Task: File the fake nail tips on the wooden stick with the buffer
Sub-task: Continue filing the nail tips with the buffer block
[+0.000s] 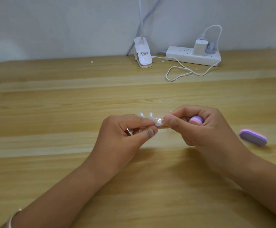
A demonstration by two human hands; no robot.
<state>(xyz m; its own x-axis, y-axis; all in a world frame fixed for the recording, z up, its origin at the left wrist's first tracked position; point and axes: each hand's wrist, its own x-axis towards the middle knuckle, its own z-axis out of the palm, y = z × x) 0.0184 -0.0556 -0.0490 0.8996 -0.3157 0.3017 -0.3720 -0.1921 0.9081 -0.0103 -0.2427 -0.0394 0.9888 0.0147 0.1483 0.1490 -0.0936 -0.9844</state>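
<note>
My left hand (127, 130) pinches the wooden stick between thumb and forefinger; only a short pale piece of the stick (164, 127) shows between my hands. Clear fake nail tips (146, 115) stand up along it, just above my left fingers. My right hand (204, 129) curls round a small pink, white and purple buffer (196, 120), whose end shows inside the palm, while its thumb and forefinger pinch a clear tip (158, 123) on the stick right beside my left fingertips. Both hands hover low over the wooden table (68, 112).
A second purple and pink buffer (253, 137) lies on the table to the right of my right hand. At the back by the wall stand a white clip lamp (143, 53) and a white power strip (193, 55) with a looping white cable (180, 74).
</note>
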